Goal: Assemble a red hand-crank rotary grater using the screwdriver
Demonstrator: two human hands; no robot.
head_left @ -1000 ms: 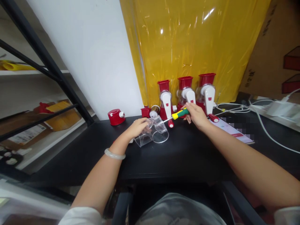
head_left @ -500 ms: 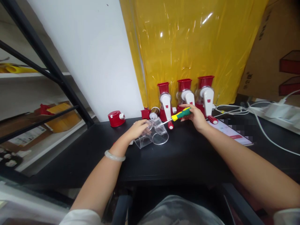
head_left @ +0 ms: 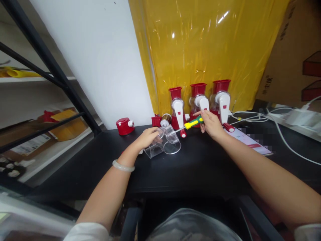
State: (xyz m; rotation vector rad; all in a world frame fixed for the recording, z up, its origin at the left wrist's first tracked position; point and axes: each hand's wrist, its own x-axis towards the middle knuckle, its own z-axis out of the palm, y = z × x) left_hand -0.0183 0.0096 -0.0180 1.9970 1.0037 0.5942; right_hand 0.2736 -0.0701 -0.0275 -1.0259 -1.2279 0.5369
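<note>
My left hand [head_left: 150,137] is closed on a clear plastic grater housing [head_left: 172,147], which lies on its side on the black table. My right hand [head_left: 210,124] grips the end of a screwdriver [head_left: 192,124] with a green and yellow handle. The metal shaft points left and down, its tip at the upper part of the housing; the exact contact point is hard to make out. Just behind the housing lie a grater drum [head_left: 166,119] with a white end and a red hopper piece [head_left: 156,121].
Assembled red and white rotary graters [head_left: 178,110] stand along the back against a yellow plastic sheet [head_left: 200,43]. A red base [head_left: 124,126] sits at the left. To the right are a tablet-like screen [head_left: 253,142], white cables [head_left: 283,134] and a power strip [head_left: 298,117].
My right hand has shifted its fingers around the screwdriver handle, now covering more of the green end. The housing and my left hand stay nearly in place.
</note>
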